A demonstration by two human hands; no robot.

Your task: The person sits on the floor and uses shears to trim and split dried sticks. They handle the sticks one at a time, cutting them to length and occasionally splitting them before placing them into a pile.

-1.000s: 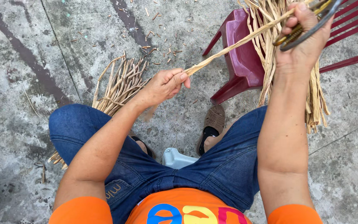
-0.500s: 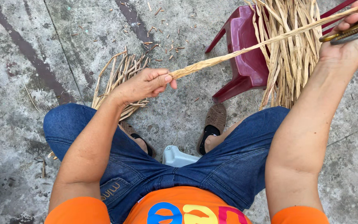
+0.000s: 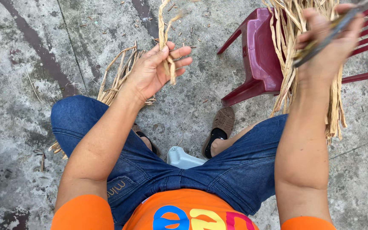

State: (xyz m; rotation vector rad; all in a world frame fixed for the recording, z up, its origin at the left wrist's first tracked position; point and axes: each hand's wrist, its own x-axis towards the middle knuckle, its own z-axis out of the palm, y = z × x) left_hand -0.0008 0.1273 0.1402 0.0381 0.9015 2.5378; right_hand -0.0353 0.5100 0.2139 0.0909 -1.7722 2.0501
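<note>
My left hand (image 3: 154, 68) pinches a dry, straw-coloured fibre strip (image 3: 163, 25) that runs upward out of the picture, its frayed end hanging below the thumb. My right hand (image 3: 326, 42) is raised at the upper right and grips a thin dark tool (image 3: 333, 32), blurred, that looks like a blade or scissors. Behind that hand a bundle of dry strips (image 3: 294, 51) hangs over a dark red plastic chair (image 3: 256, 55). I sit with blue jeans and an orange shirt.
A loose pile of dry strips (image 3: 116, 79) lies on the concrete floor (image 3: 30, 64) beside my left knee. Brown sandals (image 3: 220, 127) are on my feet. A pale grey stool edge (image 3: 182, 158) shows between my legs. Small scraps litter the floor.
The long strip that stretched between both hands is now held only by my left hand, which turned palm-up and swung it upright. My right hand stayed raised with the tool.
</note>
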